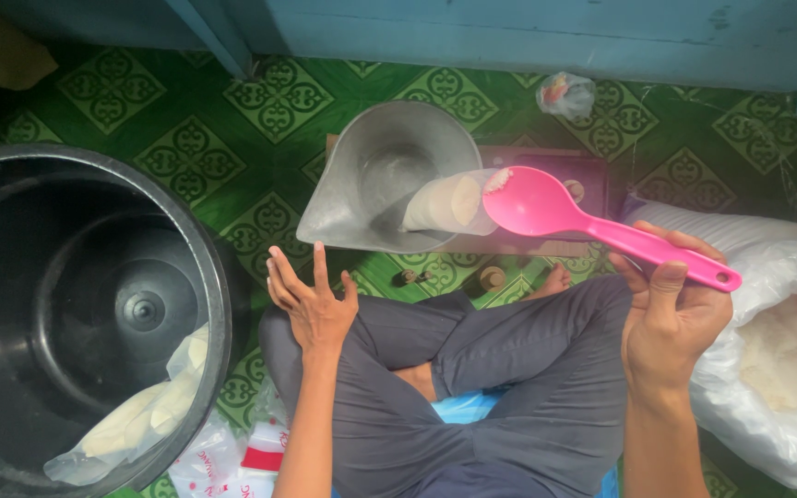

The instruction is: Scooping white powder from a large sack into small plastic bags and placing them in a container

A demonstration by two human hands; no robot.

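Note:
My right hand [671, 318] grips the handle of a pink plastic spoon [546, 205], held level over my crossed legs. The spoon's bowl reaches the rim of a metal scale pan [362, 198] on the floor ahead. In the pan lies a clear bag of white grains [445, 203], its mouth next to the spoon bowl, with a few grains stuck on the bowl's edge. My left hand [311, 300] hovers with fingers spread just in front of the pan's near edge, above my left knee, holding nothing.
A big black tub [214, 304] at left holds filled clear bags [145, 415]. A large white sack of white grains [786, 369] lies open at right. A maroon scale base [592, 175] sits under the pan, a blue wall behind, packets by my left knee.

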